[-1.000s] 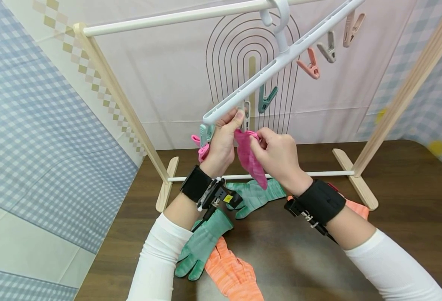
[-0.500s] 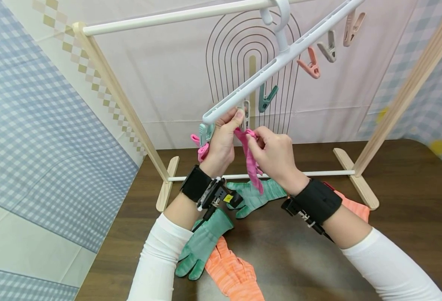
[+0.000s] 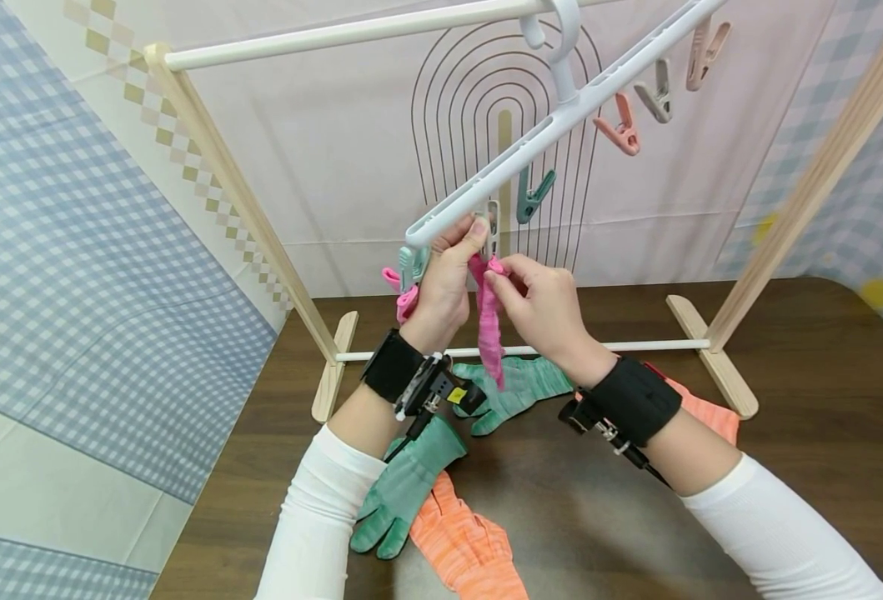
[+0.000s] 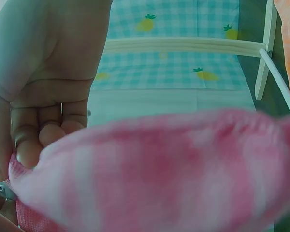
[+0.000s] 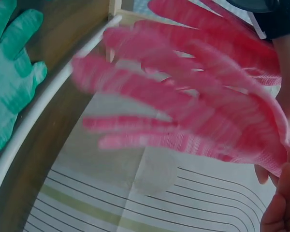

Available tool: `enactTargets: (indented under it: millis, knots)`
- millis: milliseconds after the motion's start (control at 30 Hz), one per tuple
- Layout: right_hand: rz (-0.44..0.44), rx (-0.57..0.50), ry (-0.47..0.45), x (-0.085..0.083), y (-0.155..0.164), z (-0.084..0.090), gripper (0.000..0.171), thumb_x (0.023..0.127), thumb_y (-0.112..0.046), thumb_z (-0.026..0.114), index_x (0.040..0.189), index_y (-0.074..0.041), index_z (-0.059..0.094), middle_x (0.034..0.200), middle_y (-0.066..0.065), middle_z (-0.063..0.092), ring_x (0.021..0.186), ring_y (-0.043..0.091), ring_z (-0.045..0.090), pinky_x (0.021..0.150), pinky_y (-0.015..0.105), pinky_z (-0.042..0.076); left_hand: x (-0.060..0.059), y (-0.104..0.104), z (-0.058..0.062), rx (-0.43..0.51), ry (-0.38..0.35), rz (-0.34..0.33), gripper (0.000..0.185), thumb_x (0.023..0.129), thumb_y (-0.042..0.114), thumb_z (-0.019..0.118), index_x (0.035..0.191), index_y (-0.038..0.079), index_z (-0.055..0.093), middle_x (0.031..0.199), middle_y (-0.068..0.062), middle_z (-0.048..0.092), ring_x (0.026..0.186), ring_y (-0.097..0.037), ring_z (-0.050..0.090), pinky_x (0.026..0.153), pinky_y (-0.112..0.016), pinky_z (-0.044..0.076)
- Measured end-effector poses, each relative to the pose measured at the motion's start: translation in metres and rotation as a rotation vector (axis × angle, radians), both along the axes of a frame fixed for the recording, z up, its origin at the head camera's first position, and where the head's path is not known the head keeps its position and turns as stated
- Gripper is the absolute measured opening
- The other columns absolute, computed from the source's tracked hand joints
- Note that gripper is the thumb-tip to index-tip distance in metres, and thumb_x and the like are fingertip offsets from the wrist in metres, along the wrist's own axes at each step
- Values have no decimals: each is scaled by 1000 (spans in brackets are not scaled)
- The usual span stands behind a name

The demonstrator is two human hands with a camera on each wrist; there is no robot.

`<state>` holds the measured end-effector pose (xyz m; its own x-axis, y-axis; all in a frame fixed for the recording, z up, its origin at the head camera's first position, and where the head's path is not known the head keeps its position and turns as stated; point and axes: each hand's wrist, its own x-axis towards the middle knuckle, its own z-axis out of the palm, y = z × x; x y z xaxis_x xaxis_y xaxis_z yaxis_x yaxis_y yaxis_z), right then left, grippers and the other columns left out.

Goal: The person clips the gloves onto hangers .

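Note:
At the near end of a white hanger (image 3: 569,117), my left hand (image 3: 443,287) pinches a pale grey clothespin (image 3: 493,229). From that clothespin a pink striped glove (image 3: 489,333) hangs, its cuff end uppermost. My right hand (image 3: 544,304) pinches the cuff between thumb and fingers, just below the clothespin. Blurred, the same glove (image 4: 159,174) fills the lower left wrist view, and in the right wrist view its fingers spread loosely. A mint clothespin (image 3: 412,267) left of my left hand holds another pink glove (image 3: 407,303), mostly hidden behind that hand.
The hanger hooks over a white rail (image 3: 351,37) on a wooden stand. Further clothespins hang along it: dark green (image 3: 534,197), coral (image 3: 619,127), grey and beige. Green gloves (image 3: 411,483) and orange gloves (image 3: 471,542) lie on the dark wooden table (image 3: 824,400).
My right hand has shifted slightly left with the cuff. The hanging glove has turned from broadside to narrow and swung left. My left hand has stayed in place.

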<state>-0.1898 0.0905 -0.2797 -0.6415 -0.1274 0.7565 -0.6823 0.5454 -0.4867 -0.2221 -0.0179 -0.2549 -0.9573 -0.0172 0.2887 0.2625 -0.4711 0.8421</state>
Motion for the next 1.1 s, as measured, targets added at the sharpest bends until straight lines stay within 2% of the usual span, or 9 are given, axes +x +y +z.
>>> enactTargets:
  millis: [167, 300, 467, 667, 900, 1100]
  knots:
    - [50, -103, -58, -3, 1, -1, 13, 83, -10, 60, 86, 2, 66, 61, 10, 62, 52, 14, 55, 49, 14, 41, -1, 2, 0, 27, -3, -25, 28, 89, 3, 48, 111, -12, 51, 87, 7, 59, 85, -5, 48, 73, -17, 37]
    - [46, -157, -62, -4, 2, -2, 14, 83, -10, 60, 87, 1, 67, 62, 10, 61, 51, 9, 51, 49, 14, 40, -2, 3, -1, 9, -2, -19, 27, 89, 4, 48, 110, -12, 52, 86, 8, 59, 81, -4, 46, 69, -17, 35]
    - [13, -187, -52, -6, 4, -1, 15, 83, -13, 60, 87, 0, 68, 60, 9, 59, 50, 5, 42, 47, 14, 33, -2, 2, -2, -60, 30, 3, 25, 89, 6, 48, 108, -10, 53, 85, 10, 59, 84, -4, 47, 75, -19, 34]
    - [18, -169, -69, -5, 7, -3, 15, 84, -13, 59, 86, 0, 66, 61, 9, 60, 48, 3, 45, 45, 14, 36, 0, 2, -5, -125, 31, 2, 28, 92, 10, 44, 113, -8, 49, 90, 8, 54, 84, -4, 45, 80, -19, 34]
    - [15, -142, -75, -3, 9, -5, 14, 83, -11, 59, 87, 1, 65, 60, 9, 59, 49, 5, 43, 45, 15, 34, 1, 2, -7, -122, 20, -4, 31, 92, 11, 43, 118, -6, 47, 97, 5, 54, 88, -4, 45, 83, -19, 32]
    - [25, -119, -94, -3, 13, -10, 15, 83, -12, 59, 88, 1, 64, 62, 9, 60, 49, 6, 45, 46, 16, 35, 1, 1, -6, -106, 21, -12, 17, 92, 12, 44, 103, 3, 54, 92, 8, 54, 85, -4, 45, 83, -21, 31]
